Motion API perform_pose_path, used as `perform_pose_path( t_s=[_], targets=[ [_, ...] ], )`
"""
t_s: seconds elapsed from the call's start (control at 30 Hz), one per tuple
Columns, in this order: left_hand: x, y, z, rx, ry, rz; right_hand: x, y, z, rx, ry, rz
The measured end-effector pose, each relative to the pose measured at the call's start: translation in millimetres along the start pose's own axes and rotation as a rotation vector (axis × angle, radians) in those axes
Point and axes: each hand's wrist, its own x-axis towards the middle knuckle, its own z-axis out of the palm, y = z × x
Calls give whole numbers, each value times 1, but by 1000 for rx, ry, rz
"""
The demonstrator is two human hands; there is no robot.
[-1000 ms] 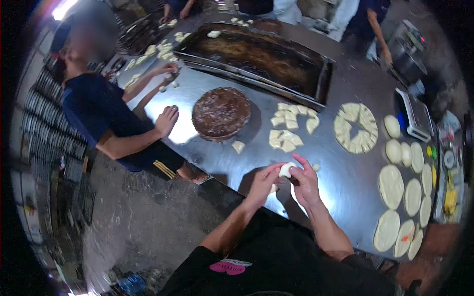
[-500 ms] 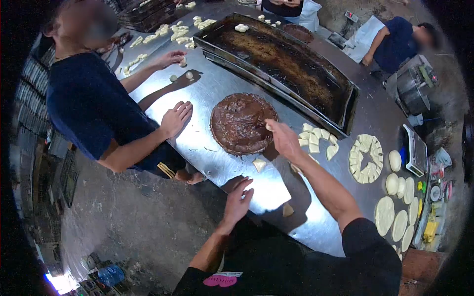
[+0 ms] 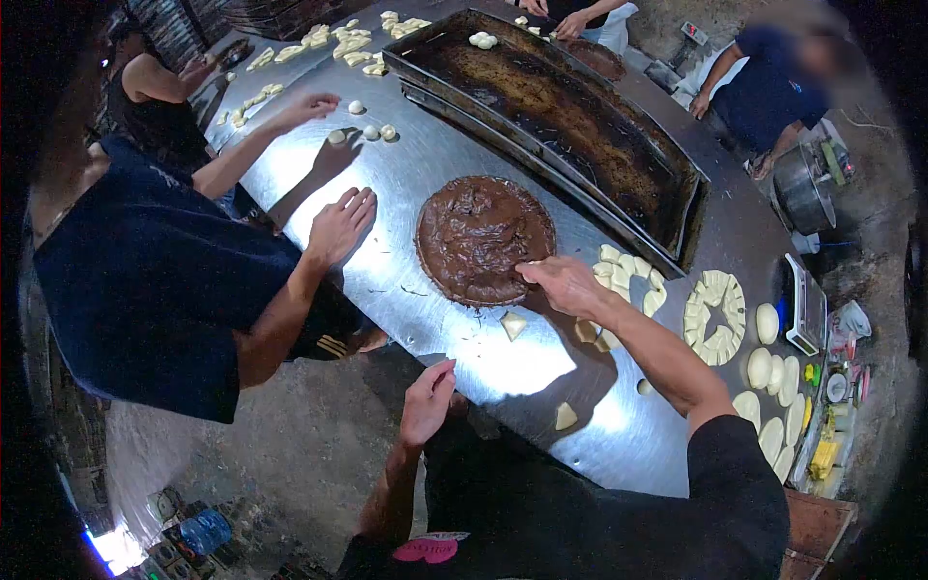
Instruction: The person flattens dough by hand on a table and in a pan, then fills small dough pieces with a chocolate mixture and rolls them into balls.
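Observation:
A round brown mound of chocolate-like filling point(image 3: 480, 237) lies on the metal table. My right hand point(image 3: 565, 285) reaches to its lower right edge, the thumb and fingers pinched together there; what they hold, if anything, is hidden. Just below the mound lies a small pale dough piece point(image 3: 512, 326), and a second dough piece point(image 3: 565, 417) sits closer to me. Cut dough pieces point(image 3: 626, 274) are clustered to the right of my right hand. My left hand point(image 3: 428, 401) hovers by the near table edge, loosely curled with the thumb apart, holding nothing visible.
A large dark baking tray point(image 3: 546, 116) stands along the far side. A co-worker's hand point(image 3: 340, 224) rests on the table at left, near several dough balls point(image 3: 356, 107). To the right are a ring of cut dough point(image 3: 714, 317), flattened dough ovals point(image 3: 770, 440) and a scale point(image 3: 806, 304).
My right hand has moved down along the mound's edge. My left hand has shifted left and curled more. The co-worker's far hand has released a dough ball and drawn back left.

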Motion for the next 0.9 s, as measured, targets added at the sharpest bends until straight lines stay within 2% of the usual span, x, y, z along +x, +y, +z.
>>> perform_pose_path(
  t_s=[0.07, 0.2, 0.3, 0.37, 0.4, 0.43, 0.47, 0.5, 0.53, 0.57, 0.63, 0.7, 0.73, 0.77, 0.83, 0.9],
  targets=[
    [-1, -2, 4, -80, -10, 4, 1, -9, -15, 84, -15, 144],
    [-1, 18, 9, -26, -47, 10, -6, 3, 6, 41, 55, 47],
    [2, 27, 25, -17, -75, -1, -13, -6, 7, -8, -10, 59],
    [10, 28, 42, -14, -81, 23, -15, -21, 3, 325, 61, 469],
    [15, 29, 53, -136, -140, -41, -19, -28, -1, 327, 67, 467],
    [18, 35, 63, -256, -200, -105, -23, -36, -6, 835, 81, 706],
    [21, 44, 77, -250, -199, -99, -28, -44, -12, 1350, 90, 925],
    [21, 60, 91, -515, -169, -172, -35, -54, -18, 1352, 100, 921],
    [20, 71, 101, -779, -142, -244, -44, -65, -24, 1586, 134, 921],
    [19, 76, 106, -770, -159, -241, -55, -76, -30, 1820, 175, 913],
    [13, 87, 116, -965, -169, -200, -73, -94, -37, 1983, 255, 824],
    [3, 92, 121, -907, -137, -198, -88, -111, -50, 2025, 319, 882],
    [-1, 89, 123, -842, -115, -127, -99, -113, -48, 2035, 346, 879],
    [-5, 88, 126, -778, -91, -56, -108, -115, -44, 2057, 350, 839],
    [-14, 93, 130, -798, -81, -46, -121, -122, -45, 2083, 367, 790],
    [-22, 93, 131, -838, -48, -17, -128, -134, -51, 2051, 502, 953]
  ],
)
